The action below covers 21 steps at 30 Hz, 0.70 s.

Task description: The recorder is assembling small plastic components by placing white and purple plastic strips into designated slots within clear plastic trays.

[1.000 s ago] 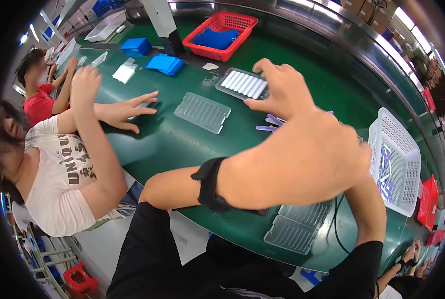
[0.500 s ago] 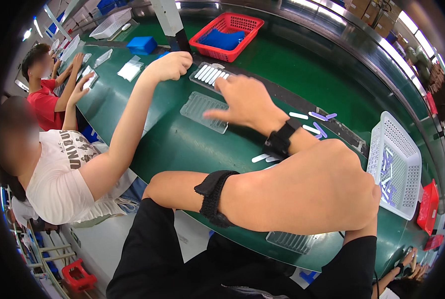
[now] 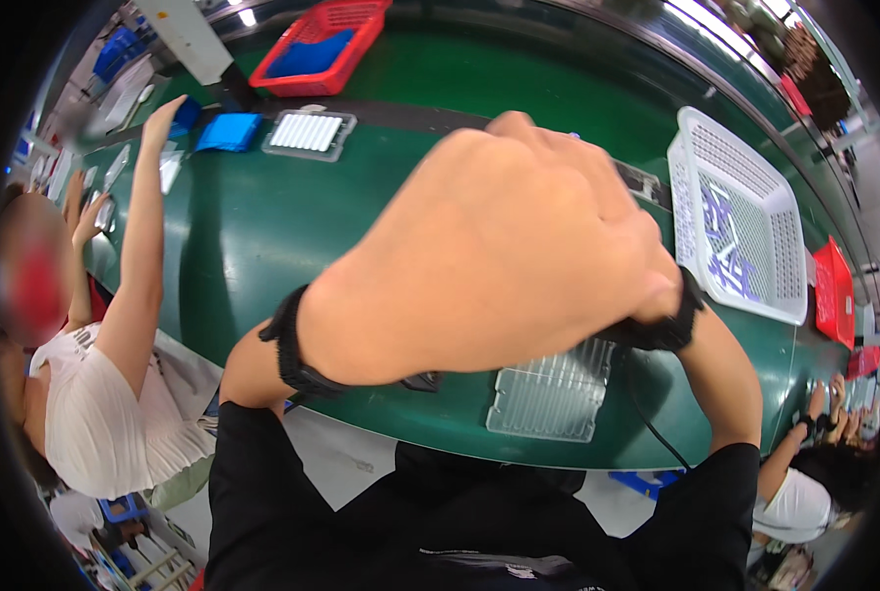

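My left hand (image 3: 499, 246) fills the middle of the view, back up and knuckles to the right, with a black band on its wrist. Its fingers are curled and hidden from me; anything in them is out of sight. Behind it, my right hand (image 3: 662, 301) is mostly covered, with a black watch-like band (image 3: 668, 330) at the wrist; its fingers do not show clearly. Below both hands lies a clear ribbed plastic tray (image 3: 548, 404). Farther off at left, another clear tray (image 3: 307, 135) has a row of white strips in it.
A white basket (image 3: 792, 222) with purple and white strips stands at right, a red basket (image 3: 834, 295) beyond it. At the far left are a red basket (image 3: 361, 49) with blue contents, a blue stack (image 3: 229, 132) and a co-worker's arm (image 3: 136, 266). A cable (image 3: 647, 414) crosses the near edge.
My view has shifted. My right hand has left the filled tray and come back behind my left hand. The clear tray in front of the filled one no longer shows there.
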Available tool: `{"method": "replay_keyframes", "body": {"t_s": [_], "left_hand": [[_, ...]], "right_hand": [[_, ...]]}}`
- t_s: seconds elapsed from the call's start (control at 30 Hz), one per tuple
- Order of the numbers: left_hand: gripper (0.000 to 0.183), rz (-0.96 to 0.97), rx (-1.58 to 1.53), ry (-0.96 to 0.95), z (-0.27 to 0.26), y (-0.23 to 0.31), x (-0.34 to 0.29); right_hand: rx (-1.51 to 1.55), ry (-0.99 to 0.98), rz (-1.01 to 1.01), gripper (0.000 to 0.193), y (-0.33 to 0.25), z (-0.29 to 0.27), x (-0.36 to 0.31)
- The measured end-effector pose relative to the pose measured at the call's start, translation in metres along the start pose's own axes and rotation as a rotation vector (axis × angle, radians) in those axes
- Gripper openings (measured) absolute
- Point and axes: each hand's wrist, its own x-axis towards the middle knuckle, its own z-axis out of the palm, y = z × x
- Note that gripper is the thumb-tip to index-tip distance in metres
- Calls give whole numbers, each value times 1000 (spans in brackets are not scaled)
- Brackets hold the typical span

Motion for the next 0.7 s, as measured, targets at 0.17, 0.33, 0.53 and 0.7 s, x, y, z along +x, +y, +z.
{"method": "replay_keyframes", "body": {"t_s": [0.17,0.33,0.53,0.7], "left_hand": [[34,-84,88,-169,9,-25,4],[41,-271,200,-365,30,-71,-13],[30,-474,336,-635,56,-91,-36],[19,-415,125,-394,90,-104,-43]], "right_hand": [[-56,-24,337,66,21,-37,-87],[49,-140,359,68,46,-37,-139],[104,-224,225,68,60,-31,-128],[23,-50,461,38,63,1,-96]]}}
